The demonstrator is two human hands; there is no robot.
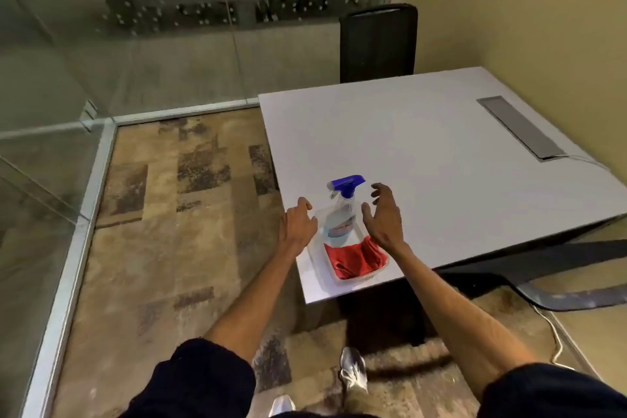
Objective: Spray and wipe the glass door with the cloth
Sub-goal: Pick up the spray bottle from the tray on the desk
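Note:
A clear spray bottle (pixel 340 214) with a blue trigger head stands in a shallow white tray (pixel 314 249) near the front left corner of the white table (pixel 424 146). A red cloth (pixel 354 260) lies bunched in the tray's near end. My left hand (pixel 298 222) hovers at the tray's left side, fingers loosely curled and holding nothing. To the right of the bottle, my right hand (pixel 381 217) is spread wide, apart from it. The glass door and walls (pixel 118 44) stand at the left and far side of the room.
A black chair (pixel 378 44) stands behind the table by the yellow wall. A grey cable hatch (pixel 519 127) is set into the table's right side. A white cord (pixel 556 339) trails on the patterned carpet. My shoes show at the bottom.

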